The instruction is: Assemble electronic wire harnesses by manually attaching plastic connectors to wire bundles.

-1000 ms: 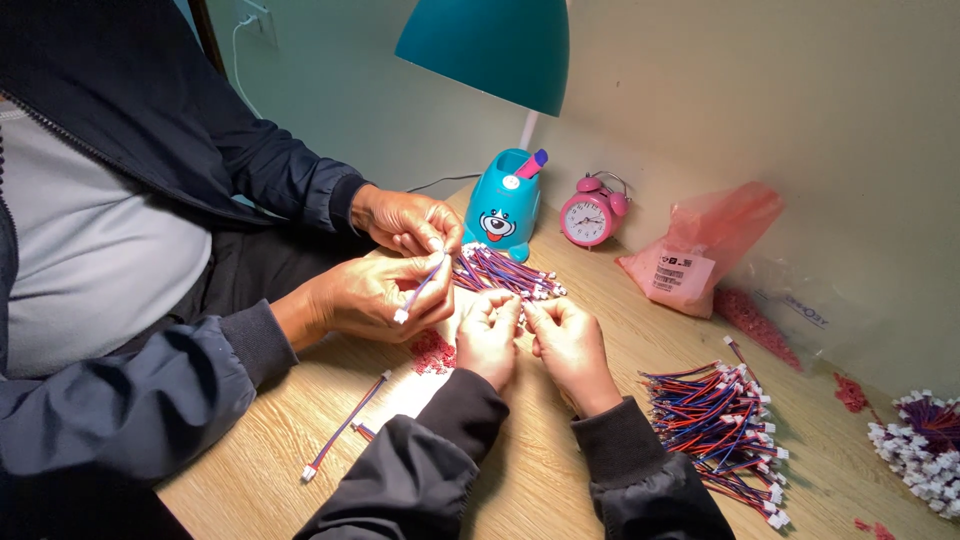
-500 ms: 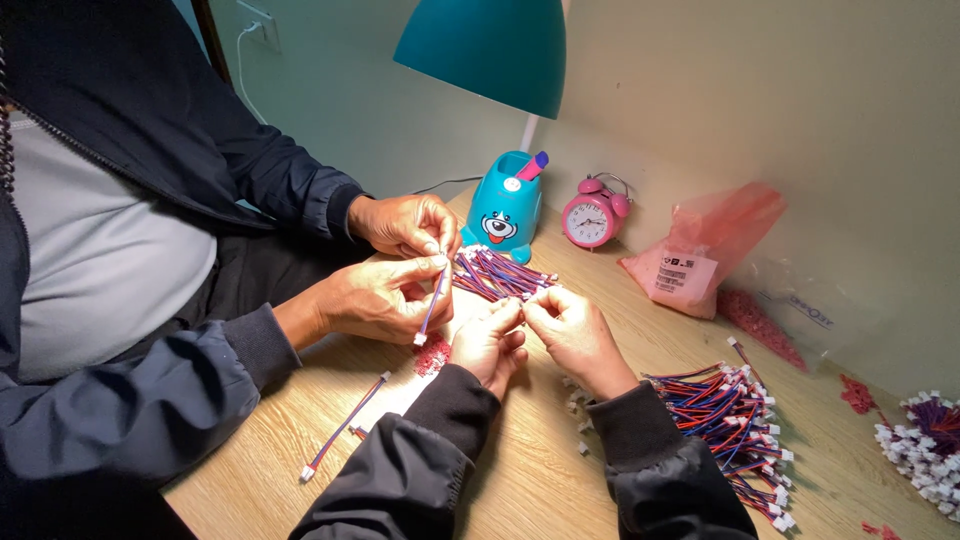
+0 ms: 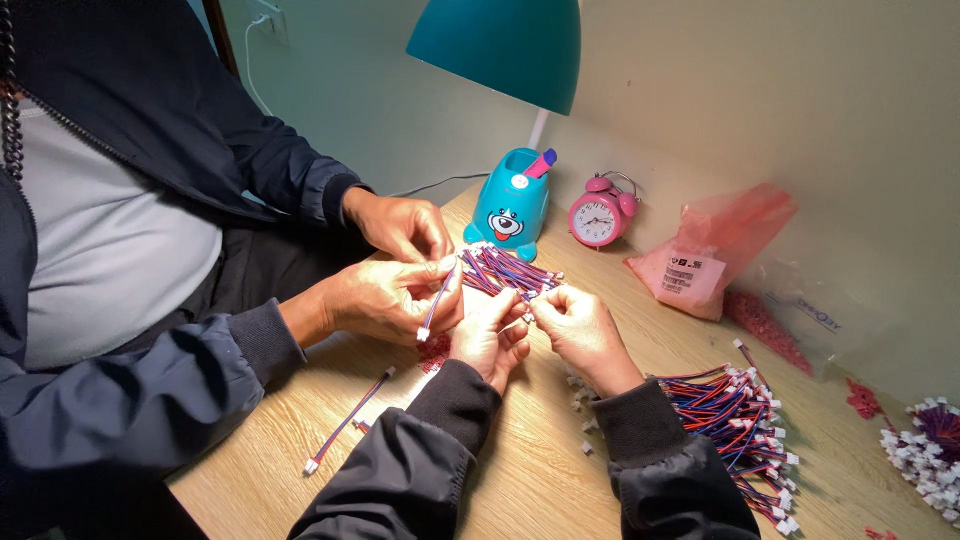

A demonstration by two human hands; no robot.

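Between the left hand [image 3: 488, 335] and right hand [image 3: 580, 328], pinched together, sits a small connector piece [image 3: 527, 307]. Wire bundle [image 3: 735, 420] lies at four o'clock, well apart.

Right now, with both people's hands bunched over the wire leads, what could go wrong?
1. The left hand and right hand sit right against the co-worker's hand, which holds a lead; they may bump and knock a small part loose.
2. The loose lead lies near the table edge; a sleeve could sweep it off.
3. The right sleeve lies beside the wire pile and may snag or scatter it.
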